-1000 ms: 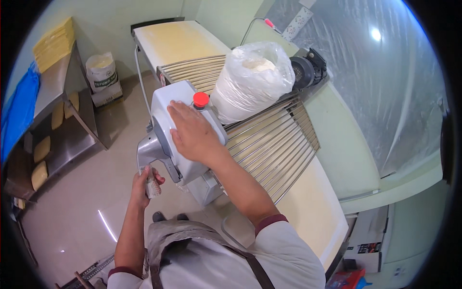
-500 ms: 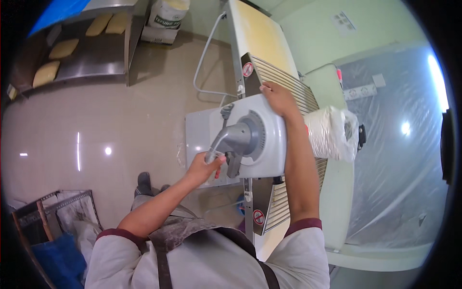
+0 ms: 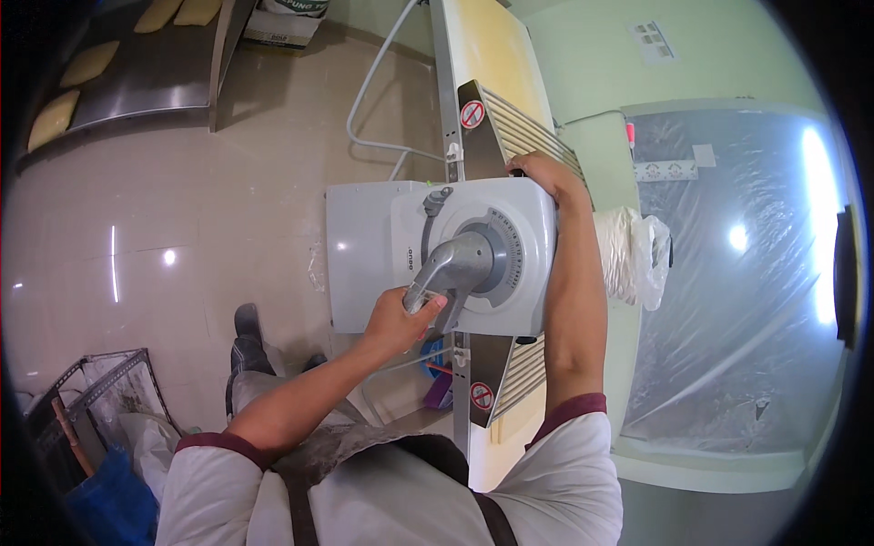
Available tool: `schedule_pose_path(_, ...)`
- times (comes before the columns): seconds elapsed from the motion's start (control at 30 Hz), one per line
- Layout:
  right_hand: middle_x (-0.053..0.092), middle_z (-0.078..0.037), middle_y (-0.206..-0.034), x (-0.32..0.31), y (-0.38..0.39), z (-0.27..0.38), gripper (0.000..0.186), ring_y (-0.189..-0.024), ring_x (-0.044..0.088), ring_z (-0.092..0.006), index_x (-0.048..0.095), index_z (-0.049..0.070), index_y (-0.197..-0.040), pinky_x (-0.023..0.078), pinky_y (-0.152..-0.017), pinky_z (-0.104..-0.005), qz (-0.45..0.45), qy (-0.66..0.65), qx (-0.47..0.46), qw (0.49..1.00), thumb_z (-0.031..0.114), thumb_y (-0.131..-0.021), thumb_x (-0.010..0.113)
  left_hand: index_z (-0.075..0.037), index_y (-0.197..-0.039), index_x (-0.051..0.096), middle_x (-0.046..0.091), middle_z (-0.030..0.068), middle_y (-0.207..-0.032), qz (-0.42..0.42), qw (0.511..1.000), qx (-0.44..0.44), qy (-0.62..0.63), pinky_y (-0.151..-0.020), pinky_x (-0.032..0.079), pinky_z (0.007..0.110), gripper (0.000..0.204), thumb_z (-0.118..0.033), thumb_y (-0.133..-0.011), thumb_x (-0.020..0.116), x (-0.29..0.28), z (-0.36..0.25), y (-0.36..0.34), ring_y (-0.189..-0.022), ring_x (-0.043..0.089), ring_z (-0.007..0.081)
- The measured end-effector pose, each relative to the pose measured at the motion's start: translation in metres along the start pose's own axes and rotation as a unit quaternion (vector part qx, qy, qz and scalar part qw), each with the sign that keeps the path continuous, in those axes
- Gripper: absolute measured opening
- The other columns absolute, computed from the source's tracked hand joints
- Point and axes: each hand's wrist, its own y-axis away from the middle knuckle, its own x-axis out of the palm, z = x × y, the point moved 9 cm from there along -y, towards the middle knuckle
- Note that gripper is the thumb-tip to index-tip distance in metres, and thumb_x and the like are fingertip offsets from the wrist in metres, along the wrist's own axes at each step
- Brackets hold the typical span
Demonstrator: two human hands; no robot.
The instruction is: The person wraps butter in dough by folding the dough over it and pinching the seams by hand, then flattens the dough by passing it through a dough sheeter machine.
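Note:
My left hand [image 3: 405, 318] is closed around the lower end of the grey metal lever [image 3: 460, 255] on a sheeter-like machine. The lever joins a round numbered dial [image 3: 505, 282] on the white housing [image 3: 487, 323]. My right hand [image 3: 546, 173] curls over the housing's far right corner, beside a small black part; its fingertips are partly hidden. Just right of my right forearm sits a white plastic bag [image 3: 619, 255], partly behind the arm.
The machine's belt table [image 3: 487, 50] and slatted guards [image 3: 537, 132] run front to back. Steel shelves [image 3: 155, 86] with pale slabs stand far left. A frame rack [image 3: 82, 382] with blue sheeting is lower left. Plastic sheeting [image 3: 728, 346] covers the right side; floor tiles [image 3: 182, 209] lie left.
The view has swung round to face the machine's dial squarely. My right hand has moved from the housing's top to its far corner. My left hand stays on the lever.

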Motion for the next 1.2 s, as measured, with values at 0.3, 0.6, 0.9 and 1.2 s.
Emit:
schedule_pose_path(0.3,0.063,-0.029,-0.108,-0.011,0.000,-0.002,0.056,-0.105,0.061,-0.0396,0.067,-0.005,-0.104,0.044,-0.092,-0.0383,-0.100,-0.027,-0.036,0.994,0.045,-0.087,0.051,-0.001,-0.083,0.063,0.060,0.0027,-0.064,0.093,0.981,0.148,-0.084,-0.053,0.046,0.027,0.038,-0.038,-0.085,0.071,-0.012,-0.008,-0.026,-0.057,0.056,0.0088)
schedule_pose_path(0.6,0.057,-0.022,-0.126,-0.012,0.098,0.034,0.057,-0.120,0.052,-0.0344,0.053,0.001,-0.128,0.038,-0.103,-0.0405,-0.298,-0.002,-0.208,0.932,0.034,-0.083,0.068,-0.001,-0.092,0.066,0.061,0.0049,-0.066,-0.001,0.963,0.231,-0.136,-0.060,0.047,0.031,0.034,-0.031,-0.079,0.074,-0.007,-0.026,-0.035,-0.060,0.055,0.0126)
schedule_pose_path(0.9,0.043,-0.020,-0.141,0.046,0.251,-0.029,0.055,-0.129,0.041,-0.0374,0.048,0.000,-0.131,0.030,-0.107,-0.0485,-0.385,-0.189,-0.302,0.851,0.022,-0.083,0.064,0.001,-0.087,0.063,0.060,0.0037,-0.066,-0.059,0.980,0.142,-0.128,-0.051,0.046,0.027,0.023,-0.018,-0.078,0.075,0.002,-0.034,-0.023,-0.053,0.055,0.0114)
schedule_pose_path(1.2,0.045,-0.022,-0.138,0.128,0.258,-0.124,0.051,-0.125,0.044,-0.0386,0.040,-0.003,-0.138,0.031,-0.107,-0.0441,-0.488,-0.453,-0.237,0.707,0.023,-0.095,0.051,-0.002,-0.081,0.061,0.058,0.0041,-0.064,-0.134,0.971,0.137,-0.145,-0.050,0.048,0.029,0.023,-0.019,-0.074,0.075,-0.007,-0.030,-0.023,-0.051,0.056,0.0139)
